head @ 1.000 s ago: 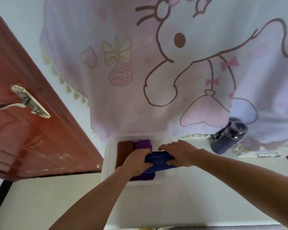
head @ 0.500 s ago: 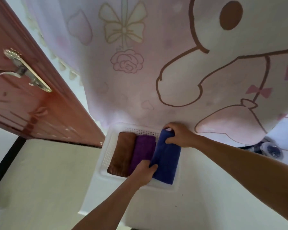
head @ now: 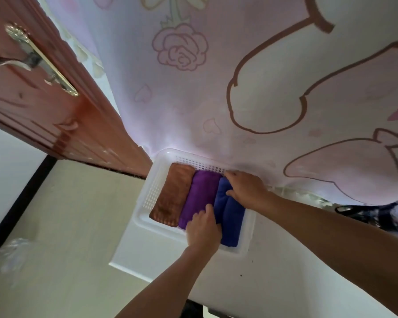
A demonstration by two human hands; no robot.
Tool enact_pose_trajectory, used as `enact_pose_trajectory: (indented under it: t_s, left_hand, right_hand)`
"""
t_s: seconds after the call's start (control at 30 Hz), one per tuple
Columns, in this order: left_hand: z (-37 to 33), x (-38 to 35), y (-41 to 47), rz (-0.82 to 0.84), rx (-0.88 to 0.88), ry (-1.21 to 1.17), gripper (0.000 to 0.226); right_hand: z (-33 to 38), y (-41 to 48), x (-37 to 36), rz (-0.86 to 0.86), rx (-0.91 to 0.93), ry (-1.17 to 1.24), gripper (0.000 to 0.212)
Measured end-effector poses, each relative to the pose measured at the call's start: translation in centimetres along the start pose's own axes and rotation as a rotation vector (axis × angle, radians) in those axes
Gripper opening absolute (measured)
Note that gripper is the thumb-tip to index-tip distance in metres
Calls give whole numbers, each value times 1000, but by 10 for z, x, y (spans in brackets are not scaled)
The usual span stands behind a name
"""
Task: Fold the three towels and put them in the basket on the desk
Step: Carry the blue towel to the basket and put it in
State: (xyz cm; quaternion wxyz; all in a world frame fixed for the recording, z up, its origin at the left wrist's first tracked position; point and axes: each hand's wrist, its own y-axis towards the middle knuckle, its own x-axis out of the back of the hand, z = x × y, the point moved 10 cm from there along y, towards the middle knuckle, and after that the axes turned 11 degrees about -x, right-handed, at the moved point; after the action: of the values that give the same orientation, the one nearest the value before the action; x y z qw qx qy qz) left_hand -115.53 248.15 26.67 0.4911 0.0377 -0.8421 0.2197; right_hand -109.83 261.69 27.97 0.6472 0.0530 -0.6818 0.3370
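Head view, the only view. The basket (head: 147, 198), white with perforated walls, sits at frame centre on the far left corner of the desk (head: 262, 283), its far rim against the curtain (head: 216, 88). Three folded towels lie in it side by side, each touching the next, long sides running from near rim to far wall. The brown towel (head: 172, 196) is leftmost, the purple towel (head: 200, 193) is in the middle and the blue towel (head: 230, 216) is rightmost. The near end of the blue towel reaches the near rim of the basket. My right hand (head: 246, 189) enters from the right of the frame and lies on the far end of the blue towel. Its fingers are straight, its thumb is spread, and it presses the cloth without gripping it. My left hand (head: 203, 230) enters from the bottom of the frame and rests across the near rim, on the seam between the purple and blue towels. Its fingertips are bent down out of sight, so I cannot tell whether it grips cloth or only presses. The two hands are near each other but apart. A red-brown door (head: 44, 99) with a metal handle (head: 21, 58) fills the upper left of the frame. Something dark and blurred lies at the right edge, below the curtain hem.
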Motion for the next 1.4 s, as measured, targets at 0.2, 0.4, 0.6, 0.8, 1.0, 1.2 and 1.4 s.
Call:
enact_pose_trajectory:
  t_s: [0.2, 0.4, 0.6, 0.8, 1.0, 1.2, 1.4]
  left_hand:
    - [-41, -2, -30, -132, -669, 227, 19]
    - [-27, -36, -42, 301, -540, 362, 67]
    - [-19, -38, -53, 453, -549, 394, 75]
    - [35, 32, -35, 94, -546, 417, 44]
    - [123, 61, -25, 128, -401, 582, 68]
    - [132, 46, -36, 157, -487, 577, 69]
    - [141, 32, -44, 272, -543, 630, 73]
  right_hand:
    - [7, -41, 8, -152, 233, -123, 53]
    - [1, -33, -43, 71, 166, -304, 55]
    - [3, -32, -45, 64, 156, -398, 57]
    - [12, -70, -7, -66, 108, -112, 39]
    - [56, -134, -57, 213, 81, -22, 67]
    - [50, -152, -64, 62, -114, 85, 38]
    - [62, -166, -64, 83, -258, 109, 33]
